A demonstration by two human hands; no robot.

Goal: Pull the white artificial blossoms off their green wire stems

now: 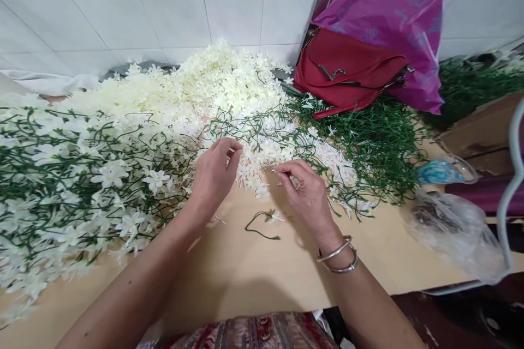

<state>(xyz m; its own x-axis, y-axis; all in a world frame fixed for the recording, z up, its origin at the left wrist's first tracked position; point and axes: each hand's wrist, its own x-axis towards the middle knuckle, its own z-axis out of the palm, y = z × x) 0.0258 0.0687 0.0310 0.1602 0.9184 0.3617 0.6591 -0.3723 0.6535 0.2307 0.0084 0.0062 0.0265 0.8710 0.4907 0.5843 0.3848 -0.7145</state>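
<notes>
Above the counter, the left hand curves with its fingertips drawn close together, and the right hand leaves only a narrow space between thumb and forefinger; whether either holds anything cannot be told. Nearer the person, between the forearms, a curved green stem lies beside a small white flower. Beyond the hands spreads a pale blossom heap, with stemmed flowers to the left and bundled greenery to the right, near a red bag.
</notes>
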